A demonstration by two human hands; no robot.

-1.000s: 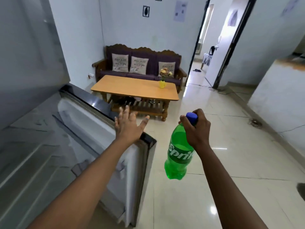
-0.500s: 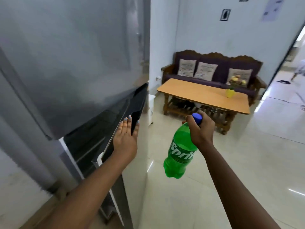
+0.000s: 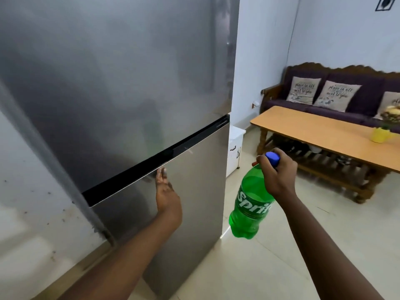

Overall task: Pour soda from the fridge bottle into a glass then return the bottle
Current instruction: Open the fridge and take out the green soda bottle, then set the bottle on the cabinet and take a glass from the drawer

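Note:
A green Sprite bottle (image 3: 251, 204) with a blue cap hangs tilted in the air, to the right of the fridge. My right hand (image 3: 278, 172) grips it around the neck, just below the cap. The tall grey fridge (image 3: 121, 83) fills the left half of the view, and both of its doors are shut. My left hand (image 3: 165, 194) lies flat with fingers extended against the lower door (image 3: 194, 191), just under the black strip between the two doors. No glass is in view.
A wooden coffee table (image 3: 320, 131) with a yellow flower pot (image 3: 381, 135) stands at the right, a dark sofa (image 3: 359, 105) with cushions behind it. A small white cabinet (image 3: 234, 150) sits beside the fridge. The floor is pale tile.
The lower fridge door has swung from wide open to shut under my left hand. My view has turned left toward the fridge. The bottle stays in my right hand.

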